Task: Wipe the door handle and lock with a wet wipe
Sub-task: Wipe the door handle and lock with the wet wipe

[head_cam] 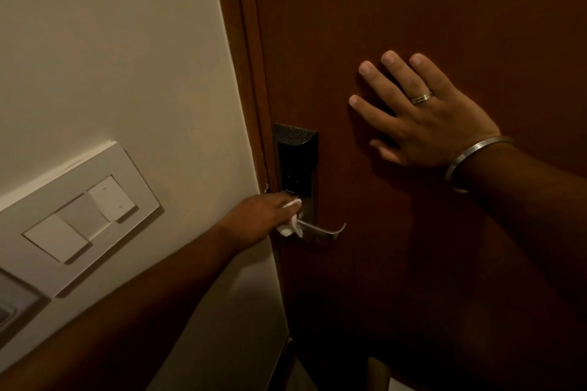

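A dark electronic lock plate (295, 155) is fixed near the left edge of a brown wooden door (413, 25). Below it a silver lever handle (327, 231) sticks out to the right. My left hand (257, 219) is shut on a crumpled white wet wipe (290, 227) and presses it against the lower lock plate where the handle starts. My right hand (422, 114) lies flat on the door, fingers spread, to the right of and above the lock. It wears a ring and a metal bangle.
A cream wall (111, 57) runs along the left of the brown door frame (251, 57). A white switch panel (82, 216) with several rocker switches is mounted on that wall, close to my left forearm. The lighting is dim.
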